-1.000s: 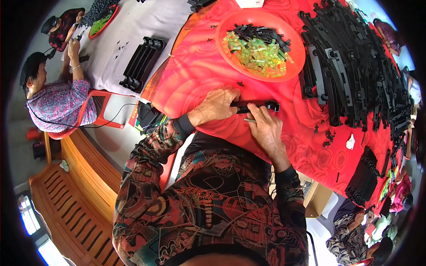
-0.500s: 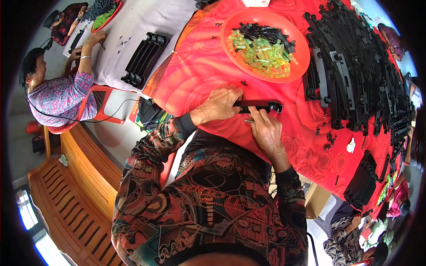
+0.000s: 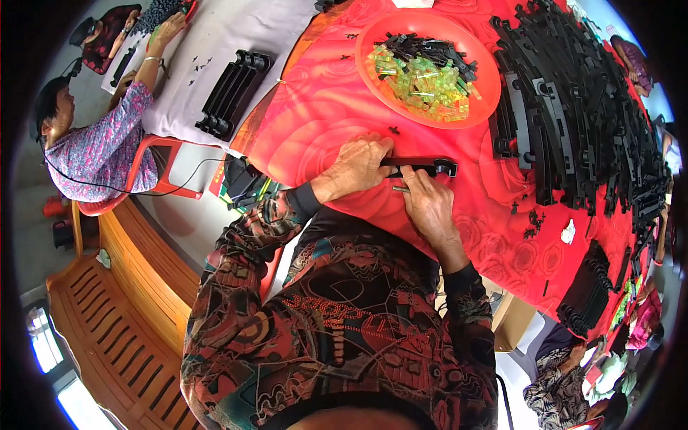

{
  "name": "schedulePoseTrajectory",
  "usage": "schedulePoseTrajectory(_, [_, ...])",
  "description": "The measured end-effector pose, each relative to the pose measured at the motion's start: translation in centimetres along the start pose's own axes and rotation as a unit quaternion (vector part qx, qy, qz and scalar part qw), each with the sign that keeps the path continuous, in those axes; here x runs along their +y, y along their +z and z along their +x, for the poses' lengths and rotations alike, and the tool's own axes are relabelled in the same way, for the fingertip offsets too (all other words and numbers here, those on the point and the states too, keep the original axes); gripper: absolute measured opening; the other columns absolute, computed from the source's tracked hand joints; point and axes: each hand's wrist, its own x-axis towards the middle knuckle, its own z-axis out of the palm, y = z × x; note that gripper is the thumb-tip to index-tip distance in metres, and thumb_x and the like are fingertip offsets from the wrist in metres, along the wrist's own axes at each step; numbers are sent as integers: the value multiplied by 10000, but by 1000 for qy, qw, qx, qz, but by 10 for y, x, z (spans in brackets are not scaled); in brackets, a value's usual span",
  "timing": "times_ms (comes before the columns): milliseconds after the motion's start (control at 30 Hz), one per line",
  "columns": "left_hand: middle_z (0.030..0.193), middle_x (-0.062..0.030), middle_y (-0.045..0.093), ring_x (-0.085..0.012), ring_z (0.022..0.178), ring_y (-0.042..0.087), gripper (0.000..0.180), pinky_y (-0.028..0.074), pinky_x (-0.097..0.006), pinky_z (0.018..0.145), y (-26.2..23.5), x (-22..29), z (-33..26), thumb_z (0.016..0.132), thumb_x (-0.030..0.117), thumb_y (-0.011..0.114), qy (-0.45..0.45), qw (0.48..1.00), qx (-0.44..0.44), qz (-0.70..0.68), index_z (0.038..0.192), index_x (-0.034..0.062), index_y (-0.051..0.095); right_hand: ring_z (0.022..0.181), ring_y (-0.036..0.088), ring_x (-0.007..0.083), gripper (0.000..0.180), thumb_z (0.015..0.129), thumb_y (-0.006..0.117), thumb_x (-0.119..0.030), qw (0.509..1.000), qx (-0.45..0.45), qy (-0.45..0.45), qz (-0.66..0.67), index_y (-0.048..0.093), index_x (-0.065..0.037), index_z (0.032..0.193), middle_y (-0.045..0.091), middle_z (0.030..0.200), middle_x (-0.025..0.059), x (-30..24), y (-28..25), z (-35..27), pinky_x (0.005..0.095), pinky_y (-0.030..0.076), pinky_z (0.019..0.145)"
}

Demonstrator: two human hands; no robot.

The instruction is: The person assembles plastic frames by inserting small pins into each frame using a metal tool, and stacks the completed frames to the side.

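Observation:
A black plastic bar (image 3: 446, 168) with rounded fittings at its right end lies crosswise at the near side of the red-covered table. My left hand (image 3: 358, 166) is closed over the bar's left end, fingers bent around it. Against the bar's near side, my right hand (image 3: 430, 204) rests with its fingertips on the middle. A short thin grey rod (image 3: 401, 189) pokes out leftward from beneath the right fingers, gripped by them; its other end is hidden. Just beyond the left hand lies a small black clip (image 3: 394, 130).
An orange-red bowl (image 3: 487, 107) of yellow-green and black small parts stands ahead. A large heap of black bars (image 3: 566, 115) fills the right. More small black pieces (image 3: 533, 223) lie nearer. At the left, a co-worker (image 3: 100, 147) sits at a pale-covered table (image 3: 215, 29) holding stacked bars (image 3: 235, 93).
Both my hands stay on the bar, with only a slight shift of the right fingers. The co-worker's hand at the left has reached farther forward, toward the container there.

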Motion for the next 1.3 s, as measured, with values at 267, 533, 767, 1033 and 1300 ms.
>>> schedulePoseTrajectory(267, [831,-134,639,-335,857,613,266,469,-443,728,-1,1,8,705,203,726,-66,996,-40,-47,886,76,579,727,549,138,122,889,540,-84,906,122,216,344,619,9,896,557,839,71,3,-55,8,246,450,624])
schedulePoseTrajectory(533, [837,-142,607,-328,853,594,272,464,-436,722,-1,-1,12,687,178,743,-43,998,-44,0,851,52,566,772,583,136,149,952,468,-87,811,184,253,495,571,19,943,535,973,85,12,-29,4,274,534,660])
schedulePoseTrajectory(767, [820,-136,610,-325,831,603,272,466,-429,710,-2,-3,17,689,177,738,-85,993,-69,-48,837,49,548,830,584,152,23,874,586,-7,882,157,199,396,596,0,894,551,951,77,17,-3,3,269,501,685])
schedulePoseTrajectory(1033, [796,-133,637,-333,819,625,292,468,-453,691,-5,-4,16,700,238,732,-84,990,-92,-61,845,56,556,789,573,174,140,749,671,45,938,64,165,297,606,-11,860,600,846,82,14,-21,16,280,475,690])
schedulePoseTrajectory(1300, [752,-116,607,-320,755,611,277,452,-429,631,-4,-2,19,683,214,749,-84,992,-76,-56,778,64,536,715,562,107,75,807,649,23,888,101,254,370,591,0,847,589,769,45,15,-19,15,244,466,665])
